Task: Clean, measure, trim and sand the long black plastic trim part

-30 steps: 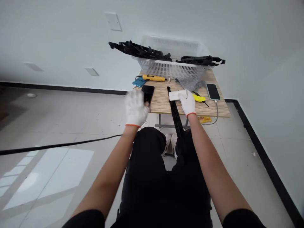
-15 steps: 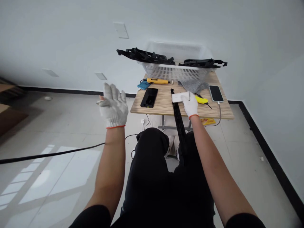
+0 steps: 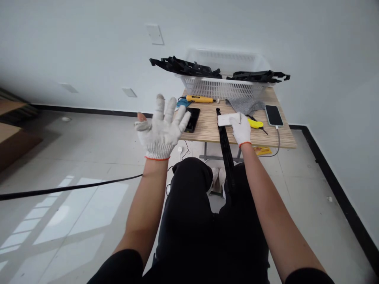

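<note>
My left hand, in a white knitted glove, is raised in front of the table's left end. Its palm faces up with the fingers spread and nothing in it; the bare thumb tip pokes out of the glove. A black phone lies partly hidden behind those fingers. Gloved as well, my right hand grips the right end of a flat white rectangular block. This block lies across the upper part of a long black plastic strip, which leans from the tabletop down to my right thigh.
On the wooden table are a yellow pen-like tool, a grey cloth, a yellow cutter and a phone on a cable. Black plastic parts lie across a white basket. A black cable runs at left.
My left hand has moved right, towards the table, and its fingers have spread wider. The right hand still holds the white block on the black strip. The whole view has shifted slightly.
</note>
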A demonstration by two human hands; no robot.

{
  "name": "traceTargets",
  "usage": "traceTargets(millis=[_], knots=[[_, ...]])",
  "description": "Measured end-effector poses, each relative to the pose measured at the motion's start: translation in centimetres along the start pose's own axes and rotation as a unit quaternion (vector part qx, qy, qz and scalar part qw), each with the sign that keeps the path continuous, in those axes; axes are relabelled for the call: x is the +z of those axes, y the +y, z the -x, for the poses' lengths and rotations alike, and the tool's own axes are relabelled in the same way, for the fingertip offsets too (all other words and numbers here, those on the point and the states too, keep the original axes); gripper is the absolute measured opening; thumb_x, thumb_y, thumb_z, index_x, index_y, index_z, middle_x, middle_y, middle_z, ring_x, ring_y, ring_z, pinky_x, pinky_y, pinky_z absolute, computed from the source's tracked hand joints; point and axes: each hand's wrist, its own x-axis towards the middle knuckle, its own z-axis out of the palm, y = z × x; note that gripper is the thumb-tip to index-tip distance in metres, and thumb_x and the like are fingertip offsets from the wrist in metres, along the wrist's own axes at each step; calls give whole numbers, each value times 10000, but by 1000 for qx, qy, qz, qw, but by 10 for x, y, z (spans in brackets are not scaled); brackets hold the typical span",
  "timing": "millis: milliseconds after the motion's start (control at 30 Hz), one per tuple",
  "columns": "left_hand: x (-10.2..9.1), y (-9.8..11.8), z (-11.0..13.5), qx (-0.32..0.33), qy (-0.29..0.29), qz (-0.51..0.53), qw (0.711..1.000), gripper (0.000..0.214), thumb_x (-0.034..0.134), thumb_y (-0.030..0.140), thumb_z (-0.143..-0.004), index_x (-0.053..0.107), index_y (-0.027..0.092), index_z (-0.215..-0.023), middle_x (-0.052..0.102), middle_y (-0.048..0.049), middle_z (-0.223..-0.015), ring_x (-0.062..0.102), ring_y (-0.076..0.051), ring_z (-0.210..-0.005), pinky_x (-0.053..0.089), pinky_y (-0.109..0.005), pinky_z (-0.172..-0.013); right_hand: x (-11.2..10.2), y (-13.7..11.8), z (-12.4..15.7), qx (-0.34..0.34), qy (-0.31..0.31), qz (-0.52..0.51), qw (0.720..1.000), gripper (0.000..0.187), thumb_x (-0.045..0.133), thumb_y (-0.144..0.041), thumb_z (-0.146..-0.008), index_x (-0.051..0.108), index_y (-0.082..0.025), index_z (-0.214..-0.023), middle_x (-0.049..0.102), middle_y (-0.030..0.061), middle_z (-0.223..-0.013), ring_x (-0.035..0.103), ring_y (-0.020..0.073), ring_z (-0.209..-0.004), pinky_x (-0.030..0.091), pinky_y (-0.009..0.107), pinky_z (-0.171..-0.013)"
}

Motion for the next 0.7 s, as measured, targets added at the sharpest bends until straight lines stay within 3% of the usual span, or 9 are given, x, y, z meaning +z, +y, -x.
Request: traceTargets(millis=[100, 200, 300, 367, 433, 500, 533, 600, 700], knots=[[9, -12, 0, -51, -22, 16, 998, 683, 333, 793, -925, 560, 393, -1430, 518, -6, -1597, 362, -378, -1548, 295, -665, -1244, 0, -2, 1, 4, -2, -7, 1000, 735, 647, -605, -887, 534, -156, -1459, 632, 169, -1406, 581, 327, -1332, 415, 594, -1186], [13, -33, -7, -78, -55, -16, 995, 750, 336, 842, -891, 547, 382, -1444, 517, -22, -1597, 443, -390, -1494, 376, -648, -1194, 0, -2, 2, 3, -3, -12, 1000, 723, 636, -608, -894, 530, -171, -1460, 642, 155, -1390, 585, 316, -1329, 422, 576, -1186], [16, -63, -18, -87, -69, -187, 976, 723, 385, 755, -935, 518, 296, -1476, 573, -99, -1530, 526, -353, -1427, 447, -573, -1145, -1, -3, 3, 4, 2, -5, 1000, 714, 635, -601, -897, 529, -171, -1456, 634, 156, -1403, 577, 305, -1340, 418, 555, -1192], [18, -85, -23, -78, -84, -407, 906, 609, 534, 594, -944, 540, 258, -1453, 631, -123, -1443, 562, -326, -1381, 465, -507, -1121, -1, -4, 3, 5, 2, 3, 1000, 713, 631, -601, -898, 532, -160, -1450, 627, 166, -1407, 573, 308, -1343, 419, 556, -1188], [20, -105, -24, -44, -110, -605, 787, 558, 678, 458, -882, 597, 236, -1387, 685, -135, -1332, 597, -342, -1303, 467, -484, -1090, -1, -5, 2, 9, 1, 9, 1000, 715, 627, -606, -897, 537, -151, -1441, 629, 176, -1399, 573, 315, -1340, 426, 563, -1179], [21, -119, -23, -2, -127, -715, 688, 494, 722, 395, -853, 649, 200, -1302, 715, -149, -1231, 622, -359, -1214, 464, -474, -1051, -1, -6, 2, 16, 2, 9, 1000, 715, 622, -608, -896, 536, -152, -1441, 631, 177, -1397, 573, 317, -1337, 428, 568, -1174], [21, -124, -22, 15, -129, -741, 659, 432, 706, 381, -870, 669, 184, -1252, 723, -154, -1189, 631, -356, -1175, 463, -464, -1029, -1, -7, 1, 19, 3, 7, 1000, 715, 620, -607, -897, 533, -155, -1443, 631, 173, -1399, 572, 315, -1337, 428, 568, -1174], [20, -131, -22, 39, -123, -756, 642, 309, 645, 376, -922, 691, 174, -1152, 731, -154, -1131, 642, -340, -1117, 462, -436, -982, -1, -7, 1, 18, 1, 5, 1000, 707, 613, -604, -901, 533, -159, -1445, 632, 164, -1403, 569, 308, -1338, 425, 556, -1180], [18, -136, -26, 46, -87, -750, 654, 288, 623, 450, -942, 684, 190, -1051, 735, -143, -1057, 652, -331, -1042, 465, -415, -897, -1, -6, 1, 3, -19, 20, 1000, 676, 593, -610, -918, 559, -162, -1424, 647, 154, -1382, 574, 302, -1333, 423, 527, -1187]])
